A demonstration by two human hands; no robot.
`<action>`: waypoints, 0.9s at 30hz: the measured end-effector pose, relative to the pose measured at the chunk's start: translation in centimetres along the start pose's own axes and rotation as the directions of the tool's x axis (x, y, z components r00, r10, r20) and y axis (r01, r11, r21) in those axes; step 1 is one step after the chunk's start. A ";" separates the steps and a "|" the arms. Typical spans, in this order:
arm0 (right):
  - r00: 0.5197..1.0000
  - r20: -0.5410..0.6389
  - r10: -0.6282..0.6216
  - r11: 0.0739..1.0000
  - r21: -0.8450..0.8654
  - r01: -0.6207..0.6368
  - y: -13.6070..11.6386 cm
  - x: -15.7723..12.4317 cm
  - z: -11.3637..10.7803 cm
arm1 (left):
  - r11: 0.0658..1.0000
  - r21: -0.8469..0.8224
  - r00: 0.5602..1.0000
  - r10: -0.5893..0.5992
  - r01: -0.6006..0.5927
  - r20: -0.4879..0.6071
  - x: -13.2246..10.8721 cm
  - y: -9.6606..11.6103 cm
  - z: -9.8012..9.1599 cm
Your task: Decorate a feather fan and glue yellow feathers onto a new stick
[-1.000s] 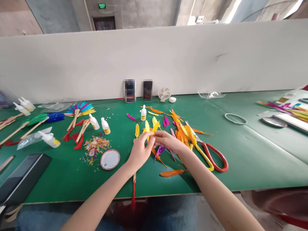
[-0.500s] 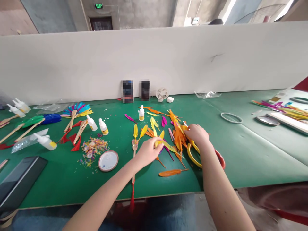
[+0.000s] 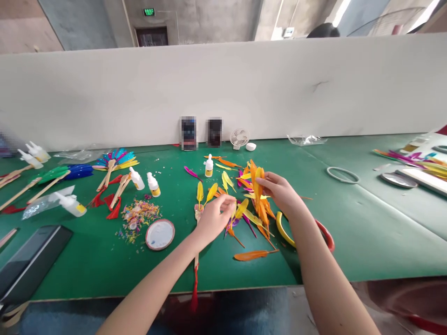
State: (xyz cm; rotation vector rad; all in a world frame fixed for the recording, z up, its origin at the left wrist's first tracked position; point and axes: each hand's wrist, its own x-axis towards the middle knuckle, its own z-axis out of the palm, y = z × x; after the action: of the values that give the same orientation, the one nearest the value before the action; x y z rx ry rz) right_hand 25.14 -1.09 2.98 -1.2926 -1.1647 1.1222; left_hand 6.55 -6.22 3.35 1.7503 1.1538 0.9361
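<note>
My right hand (image 3: 281,191) is closed on orange feathers (image 3: 258,185), lifted over the pile of loose feathers. My left hand (image 3: 217,216) is closed, thumb against fingers, at the pile's left side; anything between its fingertips is too small to make out. Just beyond those fingertips lies a yellow feather (image 3: 240,209). Partly under my left wrist is a wooden stick (image 3: 196,259) with a red tassel (image 3: 194,291) at its lower end. Two yellow feathers (image 3: 200,191) fan out from its top. Below the pile lies a single orange feather (image 3: 251,255).
Scissors with a yellow handle (image 3: 284,230) lie under my right forearm. Glue bottles (image 3: 208,166) stand about. To the left are a round lid (image 3: 159,234), colourful bits (image 3: 141,214) and a feather fan (image 3: 111,165). A white partition (image 3: 139,93) runs along the back.
My right hand has come up from the pile with orange feathers and moved slightly left. My left hand has shifted little, its fingers now off the long yellow feather. The view has moved slightly.
</note>
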 end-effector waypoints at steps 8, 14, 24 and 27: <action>0.965 0.258 0.050 0.995 0.076 -0.072 -0.6 -1.7 3.5 | 0.977 -0.210 0.993 -0.048 0.025 -0.104 0.5 -0.3 0.6; 0.964 0.263 0.048 0.989 0.125 -0.083 -0.2 -2.0 5.0 | 0.961 -0.269 0.978 -0.114 0.064 -0.174 0.5 -0.9 0.3; 0.968 0.247 0.035 0.987 0.146 -0.073 0.5 -1.8 5.0 | 0.839 -0.523 0.936 -0.289 0.146 -0.202 0.6 -1.3 -0.1; 0.986 0.162 0.048 0.989 0.133 -0.070 0.5 -1.7 4.8 | 0.807 -0.583 0.918 -0.297 0.095 -0.262 0.5 -1.1 -0.3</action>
State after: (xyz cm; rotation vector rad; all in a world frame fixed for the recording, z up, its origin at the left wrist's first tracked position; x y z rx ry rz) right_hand 20.18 -2.27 2.29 -1.1545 -1.1484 1.3457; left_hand 6.05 -5.41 2.58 0.9889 1.0989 1.3249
